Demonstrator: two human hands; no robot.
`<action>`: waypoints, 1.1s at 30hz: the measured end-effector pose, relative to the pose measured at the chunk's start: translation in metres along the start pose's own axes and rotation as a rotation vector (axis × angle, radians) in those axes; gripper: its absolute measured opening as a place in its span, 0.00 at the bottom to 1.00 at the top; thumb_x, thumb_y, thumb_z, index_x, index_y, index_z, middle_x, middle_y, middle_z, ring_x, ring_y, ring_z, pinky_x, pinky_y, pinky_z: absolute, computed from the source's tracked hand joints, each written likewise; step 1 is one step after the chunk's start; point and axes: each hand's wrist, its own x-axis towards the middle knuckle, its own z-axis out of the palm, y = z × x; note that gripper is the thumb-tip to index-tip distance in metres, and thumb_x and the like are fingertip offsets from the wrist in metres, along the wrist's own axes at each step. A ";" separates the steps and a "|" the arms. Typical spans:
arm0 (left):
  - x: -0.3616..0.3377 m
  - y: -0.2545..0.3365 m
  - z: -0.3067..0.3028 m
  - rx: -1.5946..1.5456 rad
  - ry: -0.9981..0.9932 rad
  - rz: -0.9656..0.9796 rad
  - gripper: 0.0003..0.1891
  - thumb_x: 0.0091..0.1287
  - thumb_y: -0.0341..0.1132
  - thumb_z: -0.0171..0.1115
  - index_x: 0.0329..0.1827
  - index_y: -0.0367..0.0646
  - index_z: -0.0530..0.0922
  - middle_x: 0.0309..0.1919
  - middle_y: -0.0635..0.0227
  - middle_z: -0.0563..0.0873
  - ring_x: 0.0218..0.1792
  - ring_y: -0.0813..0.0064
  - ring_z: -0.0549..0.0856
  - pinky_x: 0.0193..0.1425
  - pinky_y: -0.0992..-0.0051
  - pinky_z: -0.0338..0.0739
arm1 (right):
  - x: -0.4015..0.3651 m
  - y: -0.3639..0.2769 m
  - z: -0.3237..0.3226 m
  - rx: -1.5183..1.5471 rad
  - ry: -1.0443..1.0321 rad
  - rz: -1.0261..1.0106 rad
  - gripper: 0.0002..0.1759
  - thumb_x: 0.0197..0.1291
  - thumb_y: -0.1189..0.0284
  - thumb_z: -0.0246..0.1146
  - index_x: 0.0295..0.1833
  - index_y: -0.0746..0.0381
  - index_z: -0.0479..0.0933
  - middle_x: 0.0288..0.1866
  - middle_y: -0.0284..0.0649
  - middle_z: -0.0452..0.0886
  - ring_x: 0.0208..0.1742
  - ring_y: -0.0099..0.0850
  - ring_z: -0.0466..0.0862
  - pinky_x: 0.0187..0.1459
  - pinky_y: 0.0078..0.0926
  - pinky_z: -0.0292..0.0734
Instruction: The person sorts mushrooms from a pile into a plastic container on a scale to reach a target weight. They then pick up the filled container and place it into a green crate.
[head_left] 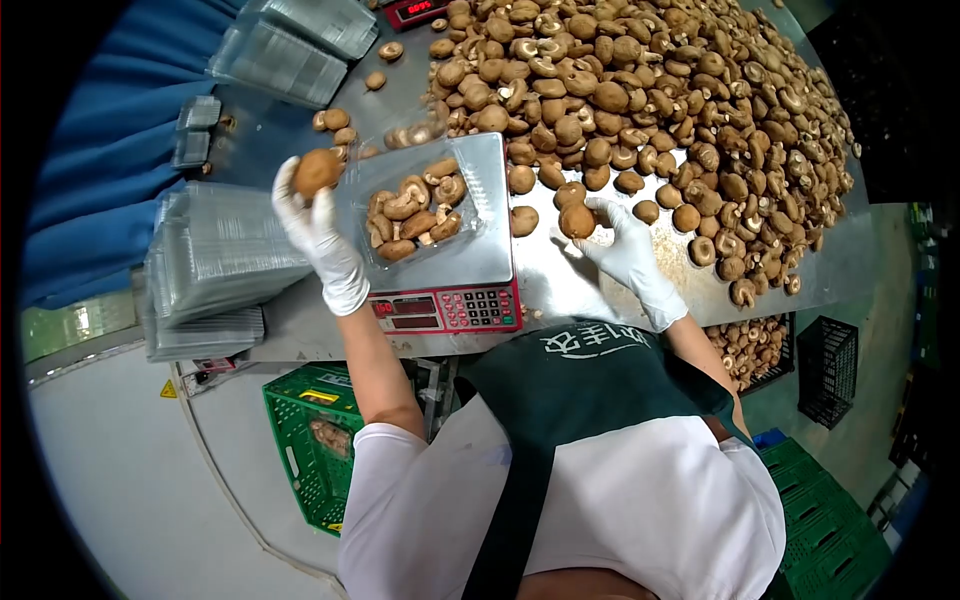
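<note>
My left hand [325,240], in a white glove, holds a brown mushroom [316,172] just left of the scale's plate. My gloved right hand [628,250] grips another mushroom [577,221] to the right of the scale, above the metal table. Between the hands, a clear plastic tray [447,247] with several mushrooms [405,203] lies on the plate of the red scale [497,258]. The scale's red digits show, but I read only part of them. Loose mushrooms lie near my right hand.
A large mushroom heap [640,80] covers the table's [825,275] back right. Stacked clear trays [225,245] stand at the left, more [290,50] at the back left. Below the front edge are a green crate [290,440] and a black crate of mushrooms [788,350].
</note>
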 end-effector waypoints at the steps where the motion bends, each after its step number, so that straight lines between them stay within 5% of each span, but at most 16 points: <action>1: -0.002 0.012 -0.005 -0.178 0.029 -0.111 0.27 0.64 0.33 0.57 0.67 0.40 0.64 0.53 0.53 0.77 0.53 0.63 0.79 0.60 0.65 0.74 | 0.002 -0.009 -0.001 0.008 0.013 -0.016 0.31 0.46 0.66 0.74 0.57 0.59 0.74 0.50 0.47 0.82 0.51 0.39 0.83 0.53 0.30 0.78; 7: -0.012 0.003 -0.075 -0.748 0.010 -0.228 0.28 0.65 0.37 0.58 0.69 0.45 0.64 0.52 0.55 0.78 0.50 0.61 0.78 0.54 0.63 0.73 | 0.027 -0.063 0.006 0.049 -0.008 -0.118 0.31 0.45 0.71 0.76 0.57 0.63 0.75 0.50 0.39 0.83 0.48 0.28 0.83 0.54 0.25 0.78; 14: -0.029 -0.005 -0.123 -0.469 0.302 -0.273 0.22 0.68 0.39 0.59 0.64 0.47 0.70 0.50 0.61 0.80 0.46 0.67 0.78 0.50 0.67 0.72 | 0.065 -0.117 0.041 0.025 -0.047 -0.315 0.30 0.44 0.69 0.73 0.56 0.60 0.75 0.49 0.43 0.82 0.49 0.39 0.83 0.52 0.32 0.78; 20: -0.029 -0.009 -0.150 -0.532 0.314 -0.284 0.21 0.69 0.42 0.58 0.63 0.47 0.71 0.52 0.59 0.80 0.47 0.67 0.78 0.49 0.69 0.75 | 0.083 -0.133 0.084 -0.047 0.005 -0.464 0.30 0.44 0.70 0.74 0.57 0.61 0.74 0.55 0.47 0.78 0.57 0.42 0.78 0.57 0.33 0.76; 28: -0.019 -0.003 -0.116 -0.317 0.272 -0.296 0.25 0.67 0.40 0.60 0.65 0.43 0.67 0.50 0.55 0.80 0.42 0.68 0.81 0.46 0.71 0.76 | 0.075 -0.122 0.080 0.026 -0.039 -0.210 0.30 0.47 0.68 0.74 0.58 0.60 0.74 0.52 0.46 0.81 0.52 0.39 0.82 0.55 0.30 0.77; 30: -0.023 0.009 -0.082 -0.275 0.165 -0.302 0.24 0.65 0.37 0.62 0.63 0.43 0.68 0.49 0.56 0.80 0.42 0.67 0.81 0.47 0.71 0.77 | 0.068 -0.127 0.061 0.606 -0.255 0.098 0.29 0.51 0.69 0.71 0.58 0.66 0.72 0.50 0.43 0.81 0.48 0.28 0.83 0.51 0.26 0.78; 33: -0.048 0.011 -0.029 -0.057 -0.216 -0.067 0.25 0.62 0.35 0.64 0.61 0.41 0.70 0.52 0.55 0.78 0.45 0.65 0.81 0.51 0.69 0.77 | 0.059 -0.108 0.039 0.869 -0.452 0.094 0.36 0.56 0.64 0.63 0.67 0.70 0.64 0.59 0.48 0.75 0.59 0.32 0.76 0.56 0.27 0.74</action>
